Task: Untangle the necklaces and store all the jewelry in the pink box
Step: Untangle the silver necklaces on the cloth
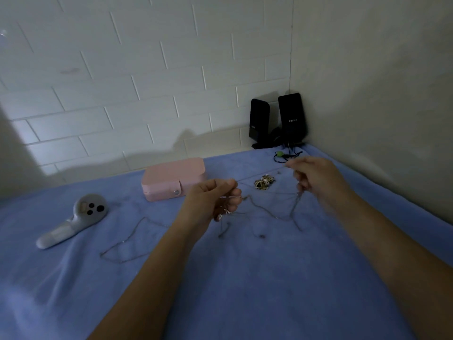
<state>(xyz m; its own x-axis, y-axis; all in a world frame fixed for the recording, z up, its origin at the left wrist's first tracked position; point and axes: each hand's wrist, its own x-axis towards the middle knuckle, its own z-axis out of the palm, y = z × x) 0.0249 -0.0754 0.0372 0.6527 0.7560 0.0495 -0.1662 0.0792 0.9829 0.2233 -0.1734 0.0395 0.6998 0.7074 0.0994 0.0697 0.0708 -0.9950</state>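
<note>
A closed pink box (pixel 172 179) with a snap clasp sits at the back of the blue cloth. In front of it, my left hand (pixel 213 200) pinches a thin tangled necklace chain (pixel 267 209). The chain sags between both hands above the cloth. My right hand (pixel 316 177), blurred, grips the chain's other part, which hangs down from its fingers. A separate thin necklace (pixel 127 241) lies loose on the cloth to the left. A small pile of gold and white jewelry (pixel 264 183) rests between my hands, further back.
A grey handheld device (pixel 73 220) with dark buttons lies on the left of the blue cloth (pixel 245 278). Two black speakers (pixel 279 121) stand in the back corner with a green-and-black cord (pixel 284 155) beside them. White walls close off the back and right.
</note>
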